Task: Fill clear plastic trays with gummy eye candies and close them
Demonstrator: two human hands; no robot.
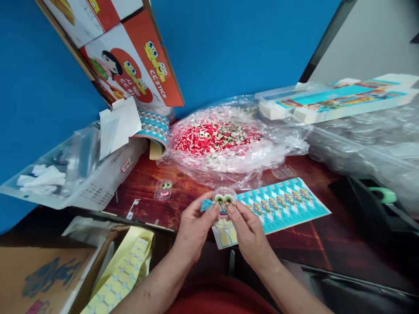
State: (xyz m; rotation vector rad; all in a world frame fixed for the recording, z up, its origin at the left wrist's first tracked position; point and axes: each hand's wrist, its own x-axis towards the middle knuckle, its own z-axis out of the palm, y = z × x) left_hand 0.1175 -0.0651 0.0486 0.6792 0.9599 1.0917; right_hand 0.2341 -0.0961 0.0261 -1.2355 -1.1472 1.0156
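My left hand (pixel 198 224) and my right hand (pixel 247 224) meet at the table's front edge, closed on a small clear plastic case (pixel 225 196). Two green-ringed eye pieces show inside the case. A blue printed sticker (pixel 207 204) sits by my left fingertips and seems to run across the case, under both thumbs. Below and to the right lies a blue sticker sheet (pixel 278 205), its near left corner bare yellowish backing. A second clear case (pixel 163 190), with green eyes and a red-and-white piece, rests on the table to the left.
An open plastic bag (pixel 222 135) of red, white and green eye-and-mouth pieces lies behind my hands. At left are a sticker roll (pixel 153 126) and a translucent bin (pixel 55 187). Flat printed boxes (pixel 340 100) sit on bagged clear plastic at right. A carton (pixel 131 61) leans behind.
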